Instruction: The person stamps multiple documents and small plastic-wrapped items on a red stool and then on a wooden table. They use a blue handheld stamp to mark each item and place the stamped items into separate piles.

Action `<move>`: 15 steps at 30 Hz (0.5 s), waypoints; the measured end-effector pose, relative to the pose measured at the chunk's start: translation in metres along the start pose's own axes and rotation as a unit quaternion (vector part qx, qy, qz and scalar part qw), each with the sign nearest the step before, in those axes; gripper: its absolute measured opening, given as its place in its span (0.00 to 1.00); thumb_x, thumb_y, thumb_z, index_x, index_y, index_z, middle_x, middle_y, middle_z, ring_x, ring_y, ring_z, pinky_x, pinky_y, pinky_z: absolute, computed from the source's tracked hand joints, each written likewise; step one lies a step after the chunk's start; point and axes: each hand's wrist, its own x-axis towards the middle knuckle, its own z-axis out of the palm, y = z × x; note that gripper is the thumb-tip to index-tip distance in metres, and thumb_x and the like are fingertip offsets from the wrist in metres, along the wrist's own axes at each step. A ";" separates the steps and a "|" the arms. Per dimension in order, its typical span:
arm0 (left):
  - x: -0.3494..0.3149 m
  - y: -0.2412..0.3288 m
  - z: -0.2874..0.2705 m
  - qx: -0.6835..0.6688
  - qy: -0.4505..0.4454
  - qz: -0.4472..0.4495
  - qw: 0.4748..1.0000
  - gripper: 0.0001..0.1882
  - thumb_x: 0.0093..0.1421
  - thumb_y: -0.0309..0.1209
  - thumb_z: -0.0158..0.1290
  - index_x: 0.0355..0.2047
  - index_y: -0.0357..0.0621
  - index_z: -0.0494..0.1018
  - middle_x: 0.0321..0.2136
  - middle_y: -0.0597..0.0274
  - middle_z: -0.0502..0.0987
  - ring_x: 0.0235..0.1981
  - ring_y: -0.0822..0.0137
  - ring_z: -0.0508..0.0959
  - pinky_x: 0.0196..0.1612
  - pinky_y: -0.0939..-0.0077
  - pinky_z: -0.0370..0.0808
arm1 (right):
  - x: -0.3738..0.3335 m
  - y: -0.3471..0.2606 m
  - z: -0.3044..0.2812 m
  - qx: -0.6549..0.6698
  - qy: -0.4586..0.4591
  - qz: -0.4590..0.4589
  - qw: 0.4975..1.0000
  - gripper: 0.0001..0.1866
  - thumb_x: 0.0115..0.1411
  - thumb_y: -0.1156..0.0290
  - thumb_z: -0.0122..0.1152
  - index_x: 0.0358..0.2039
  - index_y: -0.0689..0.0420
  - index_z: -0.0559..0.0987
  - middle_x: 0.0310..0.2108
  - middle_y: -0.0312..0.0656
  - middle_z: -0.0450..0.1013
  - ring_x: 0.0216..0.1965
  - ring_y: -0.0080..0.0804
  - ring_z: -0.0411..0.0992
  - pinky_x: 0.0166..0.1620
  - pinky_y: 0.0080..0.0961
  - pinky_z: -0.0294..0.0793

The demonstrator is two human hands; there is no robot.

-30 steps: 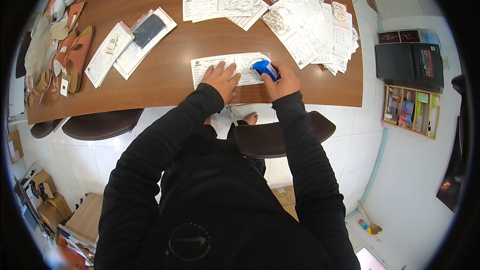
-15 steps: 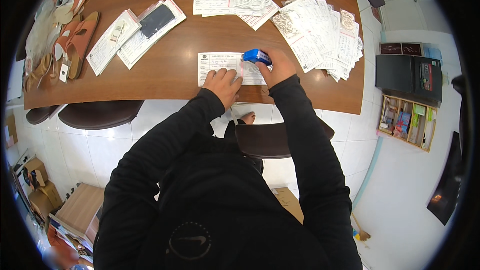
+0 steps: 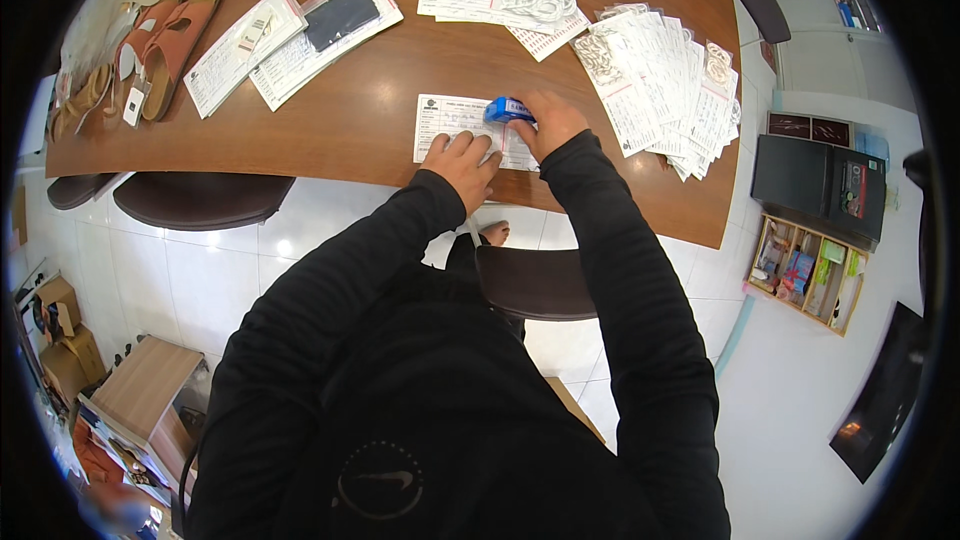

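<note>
A white printed form (image 3: 447, 120) lies near the front edge of the brown wooden table (image 3: 370, 110). My left hand (image 3: 462, 160) rests flat on the form's lower part, fingers spread. My right hand (image 3: 549, 120) grips a small blue stamp-like block (image 3: 508, 109) and holds it on the form's right end. Both arms wear black sleeves.
A fanned row of bagged paper slips (image 3: 660, 80) lies to the right. More forms with a white cord bundle (image 3: 530, 2) sit at the back, bagged forms with a dark item (image 3: 338, 16) to the left, tan sandals (image 3: 165, 40) at far left. Brown chairs (image 3: 200, 200) stand under the table.
The view has shifted, so the table sits a little more to the right. My right hand has slid the blue block slightly along the form; my left hand stays flat on it.
</note>
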 end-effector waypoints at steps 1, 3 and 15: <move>0.000 0.000 0.001 0.000 0.001 -0.001 1.000 0.28 0.49 0.39 0.66 0.51 0.48 0.76 0.50 0.61 0.71 0.53 0.60 0.70 0.53 0.59 0.65 | 0.000 0.001 -0.002 0.003 0.000 -0.005 1.000 0.18 0.55 0.71 0.69 0.46 0.55 0.77 0.40 0.47 0.76 0.42 0.50 0.76 0.44 0.41 0.76; 0.000 0.000 0.001 0.003 0.005 -0.003 1.000 0.28 0.49 0.39 0.66 0.51 0.48 0.76 0.51 0.61 0.71 0.53 0.60 0.70 0.53 0.59 0.65 | 0.000 0.001 -0.006 0.006 -0.006 -0.015 1.000 0.18 0.55 0.71 0.69 0.47 0.55 0.78 0.41 0.47 0.77 0.42 0.50 0.76 0.44 0.40 0.76; 0.001 0.000 -0.001 0.007 0.000 0.000 1.000 0.28 0.50 0.39 0.65 0.51 0.47 0.75 0.51 0.61 0.71 0.53 0.60 0.70 0.54 0.59 0.65 | -0.002 0.006 0.002 -0.014 -0.036 -0.010 0.999 0.18 0.55 0.71 0.69 0.47 0.54 0.77 0.41 0.47 0.78 0.42 0.50 0.76 0.45 0.41 0.76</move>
